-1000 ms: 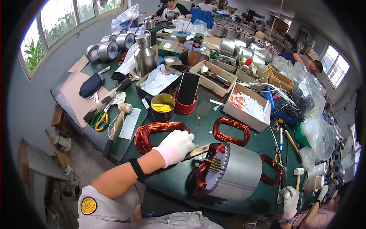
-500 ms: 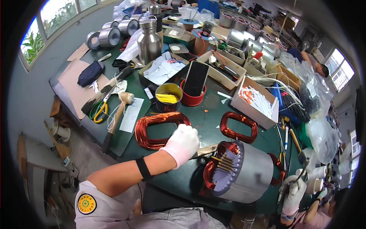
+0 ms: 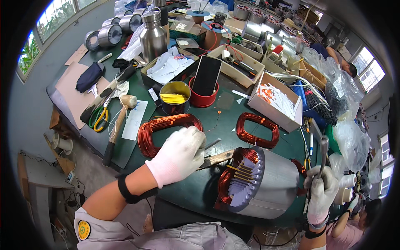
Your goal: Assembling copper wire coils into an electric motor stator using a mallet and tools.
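My left hand [image 3: 179, 155], in a white glove, is closed on a thin grey metal strip [image 3: 211, 143] that sticks out past its fingers. Just beside it a flat wooden tool [image 3: 221, 158] reaches toward the stator [image 3: 271, 183], a grey metal cylinder lying on its side. White paper liners [image 3: 241, 192], yellowish sticks [image 3: 245, 173] and red-brown copper wire [image 3: 225, 186] fill its near end. An oval copper coil [image 3: 146, 141] lies behind my left hand. Right of the stator, my gloved right hand [image 3: 321, 191] grips an upright metal tool with a rounded tip [image 3: 323, 150].
Another copper coil [image 3: 239, 130] lies behind the stator. A mallet [image 3: 118, 125] and scissors [image 3: 100, 118] are at left. Beyond stand a tin of yellow strips [image 3: 175, 108], a phone [image 3: 207, 75] in a red holder, and a box of white strips [image 3: 275, 102]. A co-worker [image 3: 348, 227] is at lower right.
My left hand has come nearer, away from the coil, and the grey strip now shows in it. My right hand has raised its metal tool upright. The whole view has shifted slightly.
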The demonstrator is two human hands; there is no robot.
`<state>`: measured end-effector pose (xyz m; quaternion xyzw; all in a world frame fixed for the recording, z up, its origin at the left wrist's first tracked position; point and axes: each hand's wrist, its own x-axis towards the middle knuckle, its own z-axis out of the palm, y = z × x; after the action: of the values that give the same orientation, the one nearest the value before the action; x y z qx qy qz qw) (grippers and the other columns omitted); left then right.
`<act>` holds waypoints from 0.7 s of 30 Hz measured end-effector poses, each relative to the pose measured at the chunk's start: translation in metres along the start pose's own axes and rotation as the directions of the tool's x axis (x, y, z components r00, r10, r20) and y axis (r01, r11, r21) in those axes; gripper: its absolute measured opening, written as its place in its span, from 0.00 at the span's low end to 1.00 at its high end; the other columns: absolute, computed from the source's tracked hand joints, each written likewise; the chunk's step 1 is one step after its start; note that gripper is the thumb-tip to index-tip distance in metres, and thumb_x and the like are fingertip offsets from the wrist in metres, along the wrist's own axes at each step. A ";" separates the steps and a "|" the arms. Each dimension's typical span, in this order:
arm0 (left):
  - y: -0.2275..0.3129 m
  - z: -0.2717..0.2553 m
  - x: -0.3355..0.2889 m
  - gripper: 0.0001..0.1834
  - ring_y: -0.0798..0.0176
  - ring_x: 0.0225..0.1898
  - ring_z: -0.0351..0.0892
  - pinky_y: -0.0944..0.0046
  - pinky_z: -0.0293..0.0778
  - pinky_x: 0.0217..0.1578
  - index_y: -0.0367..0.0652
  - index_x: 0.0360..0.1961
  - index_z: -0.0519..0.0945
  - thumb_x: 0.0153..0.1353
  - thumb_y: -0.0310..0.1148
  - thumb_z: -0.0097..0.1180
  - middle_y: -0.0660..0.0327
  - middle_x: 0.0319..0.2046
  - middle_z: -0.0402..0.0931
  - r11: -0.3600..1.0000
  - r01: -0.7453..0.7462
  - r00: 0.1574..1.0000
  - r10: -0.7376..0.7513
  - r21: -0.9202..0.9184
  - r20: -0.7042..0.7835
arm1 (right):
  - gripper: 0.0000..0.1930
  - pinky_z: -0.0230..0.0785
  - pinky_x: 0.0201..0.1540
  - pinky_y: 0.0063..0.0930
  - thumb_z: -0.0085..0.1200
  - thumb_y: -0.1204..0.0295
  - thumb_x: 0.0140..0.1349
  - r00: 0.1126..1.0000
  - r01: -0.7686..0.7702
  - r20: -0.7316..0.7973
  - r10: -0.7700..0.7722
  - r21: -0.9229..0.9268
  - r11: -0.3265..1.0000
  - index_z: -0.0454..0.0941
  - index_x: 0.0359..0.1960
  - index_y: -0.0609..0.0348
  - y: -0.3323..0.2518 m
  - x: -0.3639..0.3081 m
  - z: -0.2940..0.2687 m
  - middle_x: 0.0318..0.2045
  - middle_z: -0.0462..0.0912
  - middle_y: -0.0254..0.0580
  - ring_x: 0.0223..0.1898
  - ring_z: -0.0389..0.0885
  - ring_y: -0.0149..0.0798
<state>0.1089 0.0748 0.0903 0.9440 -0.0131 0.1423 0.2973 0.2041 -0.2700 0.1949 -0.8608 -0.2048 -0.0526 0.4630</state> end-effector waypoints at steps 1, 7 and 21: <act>0.004 -0.003 -0.005 0.08 0.41 0.40 0.80 0.45 0.75 0.43 0.38 0.40 0.77 0.60 0.26 0.58 0.48 0.34 0.76 0.996 0.026 0.999 -0.029 -0.085 -0.029 | 0.11 0.68 0.30 0.22 0.52 0.72 0.60 1.000 0.006 -0.010 -0.005 0.036 0.999 0.80 0.38 0.69 -0.004 0.005 0.005 0.28 0.78 0.37 0.27 0.77 0.26; 0.006 0.000 -0.015 0.11 0.44 0.37 0.83 0.49 0.79 0.38 0.41 0.47 0.78 0.64 0.22 0.53 0.51 0.33 0.79 0.977 0.032 0.980 0.011 -0.211 0.198 | 0.09 0.66 0.35 0.20 0.54 0.76 0.62 1.000 0.010 0.013 -0.011 0.049 0.999 0.80 0.41 0.68 -0.021 0.026 0.038 0.33 0.78 0.37 0.31 0.73 0.25; -0.012 0.014 0.020 0.12 0.50 0.32 0.83 0.53 0.78 0.33 0.48 0.41 0.88 0.69 0.43 0.61 0.57 0.30 0.81 0.982 -0.071 0.929 0.129 -0.175 0.346 | 0.12 0.64 0.38 0.24 0.50 0.77 0.52 0.999 0.047 -0.018 -0.048 -0.049 0.998 0.79 0.38 0.66 -0.011 0.029 0.055 0.33 0.77 0.38 0.31 0.70 0.30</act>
<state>0.1328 0.0775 0.0780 0.9254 -0.1265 -0.0175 0.3570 0.2208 -0.2107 0.1807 -0.8661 -0.2194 -0.0768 0.4425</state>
